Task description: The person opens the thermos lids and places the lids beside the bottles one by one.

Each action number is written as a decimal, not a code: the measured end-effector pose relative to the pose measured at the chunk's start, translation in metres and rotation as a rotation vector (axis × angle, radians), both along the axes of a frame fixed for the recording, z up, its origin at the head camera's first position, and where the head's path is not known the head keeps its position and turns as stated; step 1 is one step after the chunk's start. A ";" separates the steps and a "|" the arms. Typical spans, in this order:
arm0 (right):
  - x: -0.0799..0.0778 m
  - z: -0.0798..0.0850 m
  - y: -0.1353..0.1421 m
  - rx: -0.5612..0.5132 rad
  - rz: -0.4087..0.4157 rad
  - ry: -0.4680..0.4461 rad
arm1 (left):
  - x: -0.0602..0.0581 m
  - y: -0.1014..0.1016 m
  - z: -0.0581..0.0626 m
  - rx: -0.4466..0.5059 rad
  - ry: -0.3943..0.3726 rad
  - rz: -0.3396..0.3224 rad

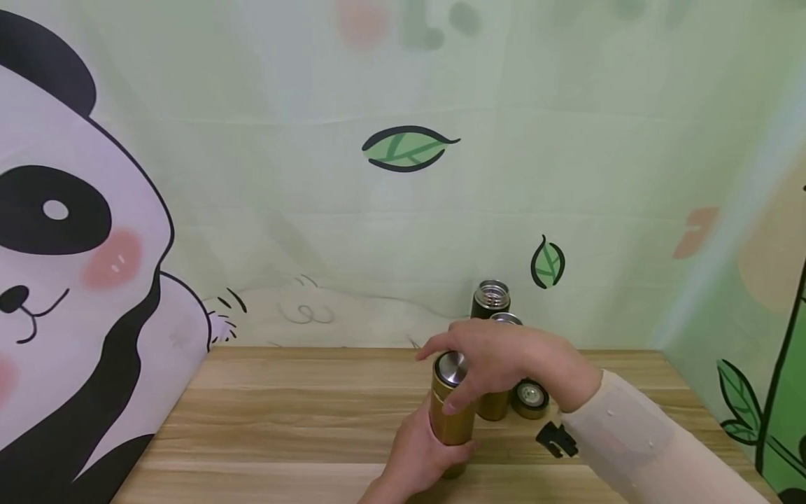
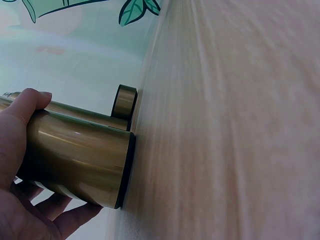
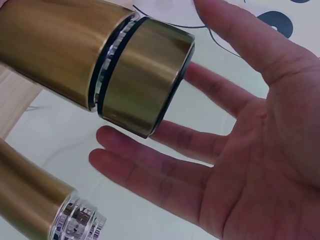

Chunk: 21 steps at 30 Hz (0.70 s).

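Note:
My left hand (image 1: 417, 448) grips the lower half of a gold thermos flask (image 1: 452, 425), which stands upright on the wooden table. On its mouth sits a gold lid (image 3: 145, 75) with a shiny silver top; a thin gap shows bright metal threads under it. Around this lid my right hand (image 1: 500, 353) spreads its fingers, fairly straight, palm toward the lid's top in the right wrist view. In the left wrist view, the left thumb and fingers wrap the flask's body, close above its dark base.
Just behind, partly covered by my right hand, stands a second gold flask (image 3: 35, 185) with its threaded neck bare. A black flask (image 1: 491, 297), also lidless, is farther back. A loose gold lid (image 1: 531, 399) lies to the right. Near my right sleeve is a small black piece (image 1: 557, 439).

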State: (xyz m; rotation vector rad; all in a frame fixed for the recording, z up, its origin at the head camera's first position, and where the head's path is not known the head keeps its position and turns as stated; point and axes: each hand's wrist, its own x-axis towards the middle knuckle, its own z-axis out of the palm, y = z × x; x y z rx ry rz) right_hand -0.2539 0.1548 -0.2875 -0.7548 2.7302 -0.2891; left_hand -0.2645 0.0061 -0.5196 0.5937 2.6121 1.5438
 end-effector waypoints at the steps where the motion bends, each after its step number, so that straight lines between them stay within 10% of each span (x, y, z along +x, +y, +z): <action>1: 0.000 0.000 0.000 0.005 -0.004 0.006 | 0.000 0.000 0.000 0.000 -0.003 0.001; 21: 0.005 -0.005 -0.026 0.204 -0.206 0.201 | 0.000 -0.001 -0.002 0.026 -0.008 0.002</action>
